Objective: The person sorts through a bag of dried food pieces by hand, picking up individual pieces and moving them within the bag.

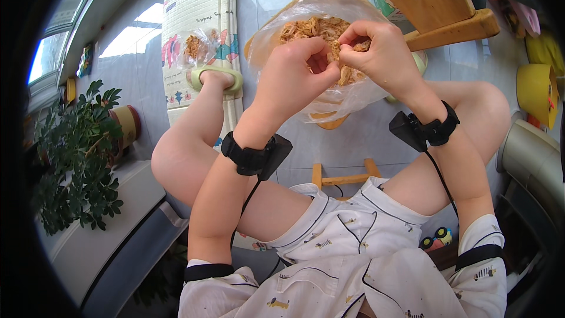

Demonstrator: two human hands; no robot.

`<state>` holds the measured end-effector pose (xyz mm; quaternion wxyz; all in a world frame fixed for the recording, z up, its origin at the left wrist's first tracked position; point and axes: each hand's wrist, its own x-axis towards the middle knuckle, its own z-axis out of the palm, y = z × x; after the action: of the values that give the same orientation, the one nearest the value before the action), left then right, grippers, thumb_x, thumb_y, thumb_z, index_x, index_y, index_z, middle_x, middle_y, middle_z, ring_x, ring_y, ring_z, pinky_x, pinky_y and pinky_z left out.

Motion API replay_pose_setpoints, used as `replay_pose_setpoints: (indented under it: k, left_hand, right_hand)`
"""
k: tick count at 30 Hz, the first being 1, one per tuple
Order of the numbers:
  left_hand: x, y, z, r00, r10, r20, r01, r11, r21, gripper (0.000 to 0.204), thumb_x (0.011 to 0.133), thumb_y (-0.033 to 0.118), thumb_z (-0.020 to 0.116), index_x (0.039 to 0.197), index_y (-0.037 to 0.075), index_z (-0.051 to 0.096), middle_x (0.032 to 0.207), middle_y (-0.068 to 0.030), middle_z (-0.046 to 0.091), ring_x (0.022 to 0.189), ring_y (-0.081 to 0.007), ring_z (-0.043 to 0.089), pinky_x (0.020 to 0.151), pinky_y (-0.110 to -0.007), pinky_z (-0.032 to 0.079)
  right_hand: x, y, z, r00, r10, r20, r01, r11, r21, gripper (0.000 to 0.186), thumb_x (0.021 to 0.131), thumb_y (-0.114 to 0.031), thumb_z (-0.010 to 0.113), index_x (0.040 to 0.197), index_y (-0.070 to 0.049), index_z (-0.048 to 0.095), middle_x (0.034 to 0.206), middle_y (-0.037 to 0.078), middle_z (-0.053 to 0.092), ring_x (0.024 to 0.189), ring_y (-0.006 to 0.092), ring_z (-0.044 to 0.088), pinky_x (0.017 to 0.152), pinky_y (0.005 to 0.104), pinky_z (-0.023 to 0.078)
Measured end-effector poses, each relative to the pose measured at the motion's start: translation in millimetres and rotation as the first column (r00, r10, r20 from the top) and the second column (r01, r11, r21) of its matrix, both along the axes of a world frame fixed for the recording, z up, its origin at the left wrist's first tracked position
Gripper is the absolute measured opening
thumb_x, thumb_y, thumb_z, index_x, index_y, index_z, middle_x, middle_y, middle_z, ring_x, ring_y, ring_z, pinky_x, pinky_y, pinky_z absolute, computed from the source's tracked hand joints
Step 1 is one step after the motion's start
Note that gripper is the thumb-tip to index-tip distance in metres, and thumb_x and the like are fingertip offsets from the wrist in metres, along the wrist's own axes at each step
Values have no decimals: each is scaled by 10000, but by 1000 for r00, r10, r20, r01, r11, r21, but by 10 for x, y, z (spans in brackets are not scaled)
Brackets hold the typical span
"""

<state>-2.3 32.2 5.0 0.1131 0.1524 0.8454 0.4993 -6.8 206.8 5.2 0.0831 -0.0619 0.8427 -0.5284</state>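
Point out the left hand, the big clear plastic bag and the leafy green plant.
Left hand (292, 75): head view, on the back of the hand.
Clear plastic bag (352, 99): head view, on its crumpled near side.
Leafy green plant (76, 153): head view, amid its leaves.

Orange-brown shreds of food (306, 28) glow inside a milky, see-through plastic bag (268, 41), near a honey-coloured wooden frame (432, 0) and above pale blue-grey floor tiles (341, 147). From here I see a loose white cloth shirt (388, 274) and matching white shorts (391, 212), both edged in dark piping and scattered with small mustard and black-striped animal figures, below boxy plastic wrist devices (275, 158) in plain black. The long quilted cream mat (200, 12) carries pink, teal and blue prints, the rubber slipper (235, 80) is light lime, the leafy plant (76, 147) deep green, and the plastic bucket (532, 85) strong yellow.
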Motion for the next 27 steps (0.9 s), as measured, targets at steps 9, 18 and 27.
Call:
replay_pose_setpoints:
  k: [9, 18, 27]
  left_hand:
    - [18, 9, -29, 999, -34, -16, 33, 998, -46, 121, 733, 61, 638, 796, -31, 590, 639, -48, 586, 594, -82, 555, 566, -216, 477]
    - [-28, -55, -94, 988, 155, -9, -154, 984, 91, 135, 702, 87, 649, 734, -18, 571, 650, -94, 606, 586, -177, 592, 570, -270, 482]
    - [-99, -85, -64, 754, -10, -656, -93, 988, -122, 153, 659, 0, 622, 780, 82, 575, 727, -62, 546, 642, -242, 564, 539, -316, 458]
  right_hand:
    - [64, -105, -81, 980, -32, -195, 62, 987, 146, 187, 679, -134, 646, 681, 42, 585, 676, 140, 607, 584, 242, 583, 548, 325, 463]
    - [-33, 45, -16, 915, -106, 390, 194, 962, -193, 214, 822, -200, 657, 783, 10, 658, 681, 13, 600, 581, 51, 504, 477, 209, 381]
    - [-36, 39, 42, 745, 181, 643, 338, 729, -596, 242, 865, -179, 613, 999, 22, 615, 819, 73, 650, 583, 12, 482, 391, 125, 307]
